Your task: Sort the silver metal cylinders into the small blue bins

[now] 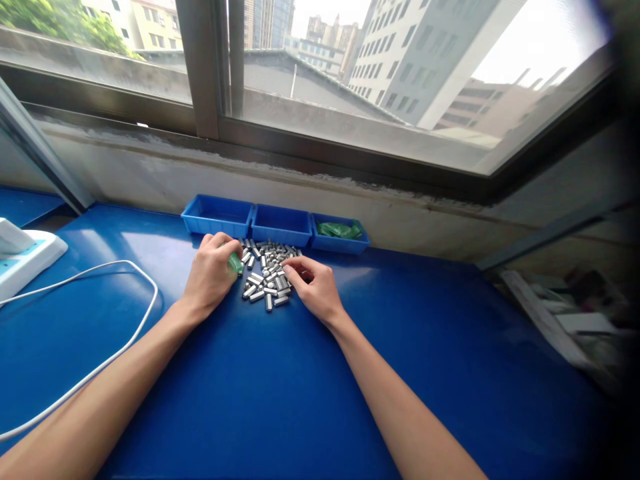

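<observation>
A loose pile of short metal cylinders [270, 279] lies on the blue tabletop [260, 387] between my hands. At the pile's left edge, my left hand [213, 270] is closed on a small green plastic bag [235, 263], which pokes out past the fingers. My right hand [315, 287] reaches in from the right, with its thumb and fingertips bent together at the pile's right side. Whether a cylinder is pinched there is too small to make out.
Behind the pile, three blue bins stand in a row: a left bin [218, 212], a middle bin [281, 225] and a right bin [364, 241] holding green plastic bags [340, 230]. A white cable [153, 293] curves at left beside a white power strip [37, 257]. A window rises behind.
</observation>
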The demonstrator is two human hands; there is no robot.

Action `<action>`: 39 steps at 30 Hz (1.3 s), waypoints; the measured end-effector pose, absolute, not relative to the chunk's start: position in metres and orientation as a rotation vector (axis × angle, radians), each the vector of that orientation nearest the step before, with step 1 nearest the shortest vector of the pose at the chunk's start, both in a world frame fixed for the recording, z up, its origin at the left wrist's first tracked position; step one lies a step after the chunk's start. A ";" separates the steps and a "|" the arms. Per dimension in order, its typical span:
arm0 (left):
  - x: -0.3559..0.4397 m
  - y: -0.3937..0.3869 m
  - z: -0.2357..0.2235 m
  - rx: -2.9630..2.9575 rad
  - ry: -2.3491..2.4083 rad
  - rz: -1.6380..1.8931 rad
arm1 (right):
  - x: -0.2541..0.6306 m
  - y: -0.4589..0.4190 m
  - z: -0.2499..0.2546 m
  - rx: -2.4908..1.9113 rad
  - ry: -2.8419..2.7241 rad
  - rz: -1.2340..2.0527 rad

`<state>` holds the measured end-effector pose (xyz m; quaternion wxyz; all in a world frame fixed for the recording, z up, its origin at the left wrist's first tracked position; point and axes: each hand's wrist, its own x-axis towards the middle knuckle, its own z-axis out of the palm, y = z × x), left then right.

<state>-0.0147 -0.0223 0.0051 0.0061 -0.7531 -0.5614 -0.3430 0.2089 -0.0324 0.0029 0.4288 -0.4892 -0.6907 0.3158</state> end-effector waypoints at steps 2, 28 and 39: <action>-0.013 -0.020 0.013 -2.314 -1.759 -1.163 | 0.209 -0.032 0.002 -1.222 -1.703 0.813; 0.069 -0.017 0.017 -2.645 -1.518 -1.946 | 0.226 -0.022 0.006 -1.036 -1.377 0.956; 0.062 -0.016 0.012 -2.588 -1.705 -2.039 | 0.231 -0.014 0.003 -0.980 -1.321 1.072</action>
